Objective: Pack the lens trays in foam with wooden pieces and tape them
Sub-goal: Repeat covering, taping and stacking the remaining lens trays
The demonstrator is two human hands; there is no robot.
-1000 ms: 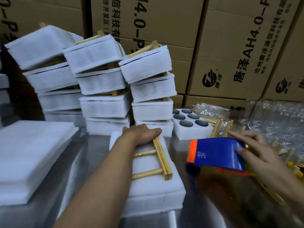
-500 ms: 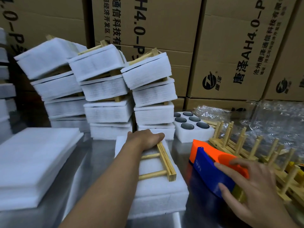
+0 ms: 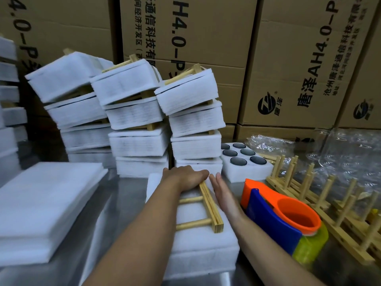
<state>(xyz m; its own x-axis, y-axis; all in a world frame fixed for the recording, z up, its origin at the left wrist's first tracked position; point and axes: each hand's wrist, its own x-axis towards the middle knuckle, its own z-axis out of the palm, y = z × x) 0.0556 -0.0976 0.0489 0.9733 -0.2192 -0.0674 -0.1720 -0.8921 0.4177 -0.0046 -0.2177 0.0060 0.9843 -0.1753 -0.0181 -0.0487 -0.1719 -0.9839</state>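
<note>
Dim, soft light — blurred, bowed edges.

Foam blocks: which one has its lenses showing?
The low foam tray right of the stacks, beyond the tape dispenser: six dark lenses sit uncovered in its top. All the others are closed in foam.

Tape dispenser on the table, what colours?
Orange and blue tape dispenser, yellow-green roll at its near end; head view.
</note>
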